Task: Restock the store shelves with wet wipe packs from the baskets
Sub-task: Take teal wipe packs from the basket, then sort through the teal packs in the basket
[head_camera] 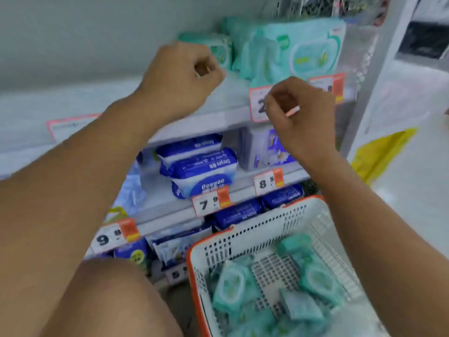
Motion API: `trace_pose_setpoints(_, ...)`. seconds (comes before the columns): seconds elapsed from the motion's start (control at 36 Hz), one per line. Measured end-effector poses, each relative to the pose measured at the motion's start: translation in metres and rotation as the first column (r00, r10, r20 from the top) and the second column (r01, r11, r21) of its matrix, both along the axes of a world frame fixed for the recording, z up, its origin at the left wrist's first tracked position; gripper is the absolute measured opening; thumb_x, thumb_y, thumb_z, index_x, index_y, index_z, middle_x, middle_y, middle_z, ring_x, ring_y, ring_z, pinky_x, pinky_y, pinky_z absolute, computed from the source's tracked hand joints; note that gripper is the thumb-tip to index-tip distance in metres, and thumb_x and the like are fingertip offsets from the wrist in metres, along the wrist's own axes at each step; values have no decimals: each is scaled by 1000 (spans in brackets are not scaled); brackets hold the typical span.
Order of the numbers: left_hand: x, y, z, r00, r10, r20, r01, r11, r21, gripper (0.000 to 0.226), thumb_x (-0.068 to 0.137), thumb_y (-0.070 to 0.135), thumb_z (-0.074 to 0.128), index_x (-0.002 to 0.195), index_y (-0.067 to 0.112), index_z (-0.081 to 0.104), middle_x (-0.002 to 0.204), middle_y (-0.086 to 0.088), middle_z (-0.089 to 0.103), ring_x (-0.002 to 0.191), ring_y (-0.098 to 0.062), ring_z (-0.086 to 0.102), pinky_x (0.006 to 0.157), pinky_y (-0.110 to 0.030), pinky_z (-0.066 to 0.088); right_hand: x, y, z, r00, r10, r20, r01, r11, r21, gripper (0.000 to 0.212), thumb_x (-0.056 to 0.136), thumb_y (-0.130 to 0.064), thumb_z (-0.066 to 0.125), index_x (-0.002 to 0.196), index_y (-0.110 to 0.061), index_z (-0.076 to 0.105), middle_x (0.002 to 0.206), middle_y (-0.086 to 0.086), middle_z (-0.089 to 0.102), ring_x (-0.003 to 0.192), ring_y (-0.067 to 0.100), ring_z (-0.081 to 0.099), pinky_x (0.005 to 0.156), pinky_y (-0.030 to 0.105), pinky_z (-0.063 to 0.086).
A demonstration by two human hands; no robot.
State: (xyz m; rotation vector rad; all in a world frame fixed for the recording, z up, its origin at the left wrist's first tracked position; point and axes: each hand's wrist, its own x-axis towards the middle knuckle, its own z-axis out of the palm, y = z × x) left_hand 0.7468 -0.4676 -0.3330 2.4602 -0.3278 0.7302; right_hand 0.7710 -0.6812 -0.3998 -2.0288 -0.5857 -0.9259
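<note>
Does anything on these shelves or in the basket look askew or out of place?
Yes. The blue wipe packs on the middle shelf lie in a tilted, uneven pile, and the lowest one overhangs the edge above the 7.9 price tag. The green packs on the top shelf lean against each other rather than standing straight.

This is a shop aisle. White tiered shelves run from the left to the far right, and their front edges carry price tags with large black digits and orange corners. Stacked blue wet wipe packs fill the middle tiers, green packs the upper one. Near right stands a white shopping basket with an orange rim, holding more green packs.
</note>
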Motion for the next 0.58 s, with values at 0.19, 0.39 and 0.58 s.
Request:
trace_pose_setpoints(0.19, -84, -104, -213, 782, -121, -611, 203, 977, 65, 32, 78, 38, 79, 103, 22, 70, 93, 0, 71, 86, -20, 66, 80, -33, 53, -57, -95, -243, 492, -393, -777, 169, 919, -357, 23, 77, -25, 76, 93, -10, 70, 92, 13, 74, 93, 30, 69, 80, 35, 51)
trace_pose_setpoints(0.39, -101, -121, -272, 555, -10, -831, 455, 840, 294, 50, 90, 45, 69, 132, 23, 53, 118, -1, 58, 94, -22, 58, 84, -41, 51, -88, -165, -341, 120, -644, -755, -193, 731, -654, 88, 74, -27, 83, 145, -8, 34, 137, 18, 47, 124, 38, 51, 98, 42, 49)
trace_pose_setpoints(0.58, -83, -114, -310, 370, 114, -922, 444, 850, 284, 56, 91, 41, 67, 140, 21, 47, 132, -6, 53, 109, -26, 56, 88, -37, 49, -63, -180, -400, 103, -736, -669, -333, 608, -721, 95, 71, -25, 83, 148, -11, 28, 138, 15, 45, 125, 38, 50, 104, 55, 45)
